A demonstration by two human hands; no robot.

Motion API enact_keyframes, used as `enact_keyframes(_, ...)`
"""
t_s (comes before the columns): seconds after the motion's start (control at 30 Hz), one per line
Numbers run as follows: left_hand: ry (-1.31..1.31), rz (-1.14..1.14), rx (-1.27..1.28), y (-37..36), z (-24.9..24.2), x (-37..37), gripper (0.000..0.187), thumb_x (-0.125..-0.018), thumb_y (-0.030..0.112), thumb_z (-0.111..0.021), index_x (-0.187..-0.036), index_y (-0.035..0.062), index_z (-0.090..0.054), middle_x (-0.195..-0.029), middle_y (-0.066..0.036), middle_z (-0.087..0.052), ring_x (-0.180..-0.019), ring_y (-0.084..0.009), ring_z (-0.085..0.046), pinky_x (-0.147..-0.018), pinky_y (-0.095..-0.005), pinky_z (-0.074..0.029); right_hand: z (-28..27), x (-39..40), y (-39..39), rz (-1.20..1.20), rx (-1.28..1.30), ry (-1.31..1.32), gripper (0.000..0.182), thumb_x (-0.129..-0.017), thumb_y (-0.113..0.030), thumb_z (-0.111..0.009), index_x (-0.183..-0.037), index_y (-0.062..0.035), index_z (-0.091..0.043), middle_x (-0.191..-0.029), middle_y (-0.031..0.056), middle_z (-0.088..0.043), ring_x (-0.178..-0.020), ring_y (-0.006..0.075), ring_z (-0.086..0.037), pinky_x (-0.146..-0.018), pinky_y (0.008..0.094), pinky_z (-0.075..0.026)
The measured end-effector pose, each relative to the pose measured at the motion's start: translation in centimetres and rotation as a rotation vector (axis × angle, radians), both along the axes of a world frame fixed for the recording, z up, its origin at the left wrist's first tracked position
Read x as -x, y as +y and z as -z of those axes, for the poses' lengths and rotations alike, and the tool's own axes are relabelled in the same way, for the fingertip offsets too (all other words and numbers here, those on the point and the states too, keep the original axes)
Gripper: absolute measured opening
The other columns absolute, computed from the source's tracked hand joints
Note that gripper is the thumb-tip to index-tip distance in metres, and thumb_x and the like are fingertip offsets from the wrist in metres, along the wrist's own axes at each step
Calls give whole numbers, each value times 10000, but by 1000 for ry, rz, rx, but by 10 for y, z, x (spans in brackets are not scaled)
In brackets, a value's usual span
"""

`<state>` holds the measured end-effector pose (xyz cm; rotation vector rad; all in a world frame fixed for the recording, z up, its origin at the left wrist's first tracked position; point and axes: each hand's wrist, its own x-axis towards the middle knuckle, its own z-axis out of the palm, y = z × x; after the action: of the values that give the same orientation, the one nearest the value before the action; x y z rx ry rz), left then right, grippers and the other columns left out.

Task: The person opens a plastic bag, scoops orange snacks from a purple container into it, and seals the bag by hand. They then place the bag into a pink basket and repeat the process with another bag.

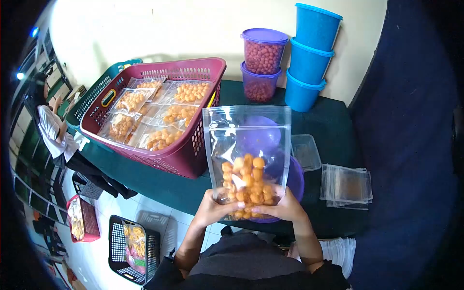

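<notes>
A clear zip pouch (247, 145), partly filled with round orange snack balls (249, 181), is held upright in front of me. My left hand (216, 209) grips its lower left side, thumb pressed on the front. My right hand (285, 207) grips the lower right side the same way. Behind the pouch, partly hidden by it, are a purple tub (297, 181) and a purple round lid or bowl (261, 133). To the right lie a shallow clear container (306, 152) and a stack of flat clear pouches (346, 186).
A maroon basket (186, 159) of filled pouches stands left on the green table (333, 128), beside a teal basket (89, 99). Purple-lidded tubs (263, 58) and blue tubs (309, 60) are stacked behind. Floor baskets (150, 251) stand lower left; another person (53, 123) stands far left.
</notes>
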<state>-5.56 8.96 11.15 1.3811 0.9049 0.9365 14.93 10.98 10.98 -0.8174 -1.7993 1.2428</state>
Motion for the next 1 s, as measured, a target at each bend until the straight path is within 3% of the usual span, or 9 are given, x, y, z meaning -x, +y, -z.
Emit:
enact_keyframes(0.1,-76,-17,90,1,-3,-3,317,-762,65,-570,-1043,-36,-464,-918,-34,-547,-814,-63,-490,-698,-225,-420,-9,0,0,-47,298,99,518,-658,-119,-680,-1088,33,-433,-1018,102,-514,-933,151,-498,-823,287,-402)
enact_keyframes(0.23,-306,-34,10,3,-8,-10,419,-766,-4,-530,-1143,-13,-348,-1059,-74,-477,-959,-109,-457,-819,-249,-373,2,3,-1,73,48,154,416,-645,-29,-670,-1010,33,-479,-926,63,-554,-866,113,-515,-782,261,-416)
enact_keyframes(0.33,-326,36,-20,6,-2,0,557,-721,-50,-555,-1195,-5,-265,-1113,-102,-437,-996,-148,-454,-847,-288,-377,12,7,-6,24,73,97,422,-626,-41,-690,-991,27,-490,-931,63,-551,-875,117,-513,-791,261,-409)
enact_keyframes(0.4,-296,-150,27,8,-7,8,597,-700,-66,-564,-1201,-10,-245,-1084,-119,-467,-979,-164,-470,-821,-309,-404,8,13,-13,-49,109,81,429,-606,-61,-711,-970,24,-501,-930,61,-551,-871,122,-515,-792,260,-406)
enact_keyframes(0.47,-377,-245,-4,13,-13,12,598,-679,-67,-591,-1185,-25,-275,-998,-151,-533,-884,-171,-530,-769,-284,-433,8,16,-24,17,12,-134,444,-605,-73,-717,-973,31,-493,-932,68,-550,-868,133,-520,-794,263,-406)
enact_keyframes(0.5,-351,-254,-26,12,-18,11,585,-683,-70,-586,-1180,-30,-280,-1001,-156,-530,-876,-171,-533,-766,-284,-435,16,21,-28,26,67,32,470,-598,-83,-724,-985,31,-484,-932,79,-550,-873,144,-524,-795,271,-410)
enact_keyframes(0.6,-349,-251,-42,-1,-22,7,553,-690,-82,-573,-1167,-34,-298,-983,-150,-539,-862,-167,-537,-754,-285,-441,5,21,-35,52,209,153,482,-595,-76,-724,-994,32,-477,-932,88,-549,-876,144,-524,-790,278,-417)
enact_keyframes(0.83,-439,-207,-160,-10,-26,4,335,-694,-65,-568,-1016,-45,-477,-963,-145,-560,-889,-185,-543,-762,-290,-447,-4,10,-40,-10,200,49,474,-572,-53,-729,-966,38,-481,-907,86,-546,-858,134,-525,-773,278,-423)
enact_keyframes(1.0,-395,-270,-109,-22,-38,-10,353,-681,-46,-595,-1014,-50,-481,-959,-140,-564,-839,-169,-557,-746,-285,-449,3,2,-42,-13,292,-2,487,-570,-42,-724,-972,29,-460,-915,81,-532,-863,133,-517,-772,272,-417)
